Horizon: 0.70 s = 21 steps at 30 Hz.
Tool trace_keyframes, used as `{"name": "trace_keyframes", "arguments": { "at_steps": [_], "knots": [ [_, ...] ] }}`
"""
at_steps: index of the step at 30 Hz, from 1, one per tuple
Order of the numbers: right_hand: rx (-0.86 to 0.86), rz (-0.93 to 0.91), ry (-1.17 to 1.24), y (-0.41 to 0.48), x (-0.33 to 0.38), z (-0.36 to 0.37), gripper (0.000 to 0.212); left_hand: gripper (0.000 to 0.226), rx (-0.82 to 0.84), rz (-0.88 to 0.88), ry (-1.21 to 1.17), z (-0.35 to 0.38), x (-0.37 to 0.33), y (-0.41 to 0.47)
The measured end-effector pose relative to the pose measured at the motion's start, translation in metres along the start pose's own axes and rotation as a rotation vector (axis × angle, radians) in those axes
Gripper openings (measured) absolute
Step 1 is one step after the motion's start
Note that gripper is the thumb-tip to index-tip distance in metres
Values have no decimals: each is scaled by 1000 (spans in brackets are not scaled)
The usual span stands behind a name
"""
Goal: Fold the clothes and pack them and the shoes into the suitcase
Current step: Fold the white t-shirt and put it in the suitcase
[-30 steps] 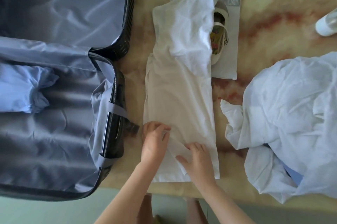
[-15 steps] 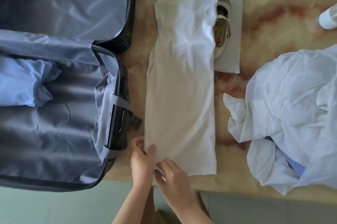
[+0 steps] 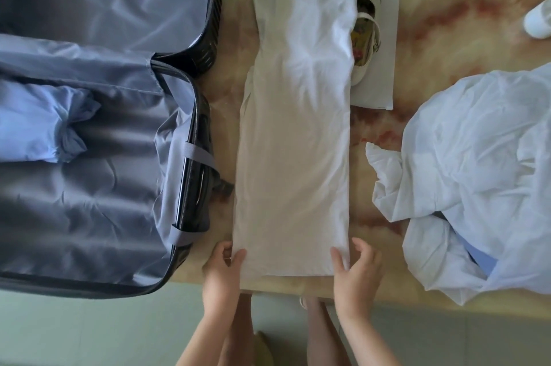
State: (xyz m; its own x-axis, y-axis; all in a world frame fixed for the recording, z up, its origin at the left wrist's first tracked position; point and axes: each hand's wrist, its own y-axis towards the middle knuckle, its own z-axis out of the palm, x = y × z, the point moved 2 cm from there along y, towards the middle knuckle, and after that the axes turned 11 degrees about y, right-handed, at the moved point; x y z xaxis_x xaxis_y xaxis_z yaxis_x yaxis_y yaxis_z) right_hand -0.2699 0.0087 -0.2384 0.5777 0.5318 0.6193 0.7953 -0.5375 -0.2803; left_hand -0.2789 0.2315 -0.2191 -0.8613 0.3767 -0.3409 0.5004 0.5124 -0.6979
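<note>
White garment (image 3: 292,142): folded strip, worktop centre, hem at near edge | L hand (image 3: 223,264) pinches near-left corner, R hand (image 3: 357,264) near-right | RISK: far end drapes over shoe (image 3: 365,37); folding up may snag it, side folds may slip | QTY: 1 strip, 1 unfolded heap (image 3: 477,172) right edge, 1 blue item (image 3: 38,127) in suitcase (image 3: 190,157), 1 shoe visible.

Right hand (image 3: 356,268) shifted to near-right corner of white garment (image 3: 292,157), left hand (image 3: 223,265) at near-left corner, apparently pinching

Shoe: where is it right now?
Head view: the shoe lies top centre on a grey bag, partly under the far right edge of the long white garment, right of the open suitcase.
</note>
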Motion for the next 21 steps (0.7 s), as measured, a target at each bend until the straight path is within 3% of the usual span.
{"name": "trace_keyframes", "arguments": {
  "at_steps": [2, 6, 8, 11, 17, 21],
  "knots": [
    [20, 145, 49, 8, -9, -3, 45, 5, -3, -6, -7, -2, 5, 0],
    [60, 162, 72, 14, -14, -3, 15, 8, -67, 6, 41, 1, 9, 2],
    [90, 183, 117, 11, -16, -6, 10, 10, -87, -1, 33, 3, 10, 2],
    [158, 206, 204, 0, -20, -15, 15, 10, -94, 3, 30, 5, 11, 0],
    [250, 182, 243, 0, -22, -25, 23, 33, -111, 59, 97, 4, 12, 0],
    [302, 177, 290, 6, -18, -25, 27, 25, -33, 60, 210, 6, 9, 0]
  ]
}}
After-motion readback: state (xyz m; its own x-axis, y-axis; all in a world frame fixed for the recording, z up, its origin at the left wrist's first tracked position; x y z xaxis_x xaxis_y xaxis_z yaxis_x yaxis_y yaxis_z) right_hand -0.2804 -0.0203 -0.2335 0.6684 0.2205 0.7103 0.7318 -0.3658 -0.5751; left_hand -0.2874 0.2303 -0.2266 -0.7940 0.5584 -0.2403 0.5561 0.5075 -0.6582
